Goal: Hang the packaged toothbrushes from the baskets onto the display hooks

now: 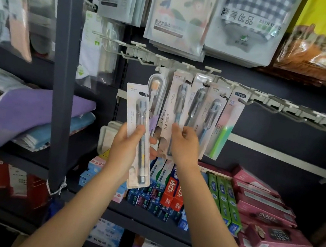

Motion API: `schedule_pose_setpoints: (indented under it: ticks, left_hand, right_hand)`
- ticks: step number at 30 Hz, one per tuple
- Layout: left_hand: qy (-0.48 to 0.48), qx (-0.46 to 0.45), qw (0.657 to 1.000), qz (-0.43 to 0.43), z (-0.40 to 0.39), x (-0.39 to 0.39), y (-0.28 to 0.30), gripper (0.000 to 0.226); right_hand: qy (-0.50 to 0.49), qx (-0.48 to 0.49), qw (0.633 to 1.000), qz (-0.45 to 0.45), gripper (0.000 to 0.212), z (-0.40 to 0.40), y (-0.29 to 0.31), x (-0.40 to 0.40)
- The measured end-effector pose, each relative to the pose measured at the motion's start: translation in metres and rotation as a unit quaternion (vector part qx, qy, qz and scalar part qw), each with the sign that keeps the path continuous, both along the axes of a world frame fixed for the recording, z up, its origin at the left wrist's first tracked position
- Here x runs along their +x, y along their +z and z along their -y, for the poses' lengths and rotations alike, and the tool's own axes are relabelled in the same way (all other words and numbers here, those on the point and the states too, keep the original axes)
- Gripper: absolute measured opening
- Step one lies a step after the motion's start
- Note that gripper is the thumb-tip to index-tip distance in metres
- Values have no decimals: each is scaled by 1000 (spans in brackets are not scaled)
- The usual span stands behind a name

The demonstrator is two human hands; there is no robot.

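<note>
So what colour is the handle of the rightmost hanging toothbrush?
Green handle, clearest in the head view.

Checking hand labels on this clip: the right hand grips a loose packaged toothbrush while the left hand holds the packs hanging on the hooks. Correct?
Not quite: the hands are swapped. The head view shows the left hand gripping the loose packaged toothbrush, while the right hand holds the packs hanging on the hooks.

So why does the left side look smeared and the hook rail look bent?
Head view: the bagged goods at the left edge are motion-blurred, while the toothbrush pack in the left hand stays fairly sharp; the wide-angle lens bows the hook rail; glare whitens the clear packets beside the post.
</note>
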State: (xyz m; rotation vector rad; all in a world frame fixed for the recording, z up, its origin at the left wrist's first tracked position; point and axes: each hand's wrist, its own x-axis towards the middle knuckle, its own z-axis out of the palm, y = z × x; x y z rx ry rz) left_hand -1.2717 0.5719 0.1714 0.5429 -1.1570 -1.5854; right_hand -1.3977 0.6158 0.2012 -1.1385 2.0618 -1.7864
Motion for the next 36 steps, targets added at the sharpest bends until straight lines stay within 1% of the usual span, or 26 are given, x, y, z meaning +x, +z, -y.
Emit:
schedule_pose_setpoints:
  ticks: [3,6,8,11,14,17,18,20,21,23,26,28,30,32,36]
  left_hand:
    - [-12,12,1000,1,0,1,0,11]
    - [-15,16,1000,13,1,1,-1,11]
    - [3,7,1000,26,2,2,-1,9]
    - [13,4,999,35,3,2,0,9]
    - [7,-2,999,31,2,-2,2,9]
    - [-6,-13,1000,24,-5,-11,9,7]
    - [-16,-18,999,22,-8,-15,11,6]
    - [-36,-24,999,26,-15,-22,16,7]
    - [-48,-26,998,30,-18,-25,19,7]
    - [-72,-41,995,48,-22,-29,21,8]
    - [-78,-80,990,91,-26,-32,15,8]
    - [-78,-97,987,105,-28,-32,10,8]
    - [-89,-102,985,106,-30,-32,8,10]
    - [-97,-103,985,100,-31,-32,10,11]
    - [-101,-113,984,95,-32,-35,15,13]
  right_hand:
    - [-23,39,999,-2,46,15,4,-8]
    - [-26,67,997,8,51,18,4,-14]
    - [-27,78,997,-2,45,11,-1,-16]
    - [-31,95,994,-52,31,-9,-15,-18]
    - [-13,99,993,-66,28,-32,-27,-14]
    - [71,70,995,-15,35,-49,-30,-8]
    - [102,67,992,-20,37,-54,-28,-5]
    - [156,45,986,-41,27,-63,-22,0]
    - [161,30,985,-44,19,-65,-19,1]
    - [138,3,990,-36,12,-68,-17,0]
    - [106,-48,993,-3,22,-74,-14,-3]
    - [99,-65,993,4,20,-77,-10,-6]
    - [82,-73,994,-9,15,-77,-6,-8]
    - [61,-78,995,-21,18,-76,-5,-10]
    - [53,-88,994,-38,14,-75,-1,-12]
